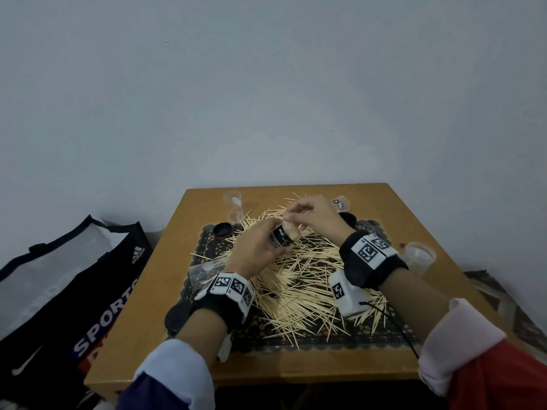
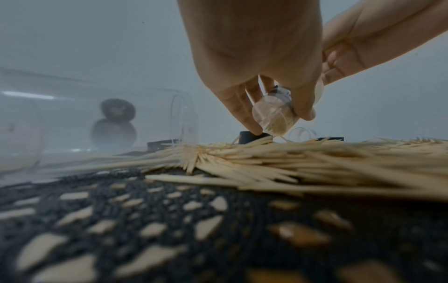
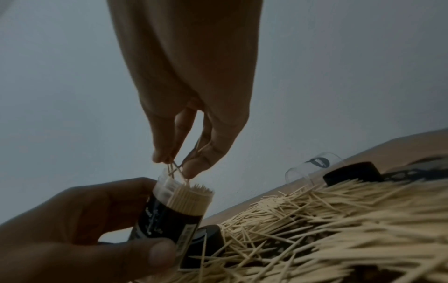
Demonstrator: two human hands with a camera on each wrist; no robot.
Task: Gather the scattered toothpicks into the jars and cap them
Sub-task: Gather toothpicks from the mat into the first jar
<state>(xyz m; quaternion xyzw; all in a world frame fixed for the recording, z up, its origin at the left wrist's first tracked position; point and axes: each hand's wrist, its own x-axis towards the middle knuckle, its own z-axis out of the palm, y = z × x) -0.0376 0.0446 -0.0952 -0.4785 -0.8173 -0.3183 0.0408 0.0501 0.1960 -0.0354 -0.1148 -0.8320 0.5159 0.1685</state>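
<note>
Tabletop (image 1: pixel 414 220): left hand (image 1: pixel 254 250) gripping near-full, black-labelled jar (image 3: pixel 174 206), right hand (image 1: pixel 313 214) pinching toothpicks (image 3: pixel 177 168).

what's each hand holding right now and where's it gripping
The left hand grips a clear jar around its labelled lower body. The right hand pinches a few toothpicks near their upper ends, their tips at the jar's mouth.

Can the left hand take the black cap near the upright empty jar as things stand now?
Probably not yet: the left hand grips the labelled jar. The black cap lies uncovered close by.
</note>
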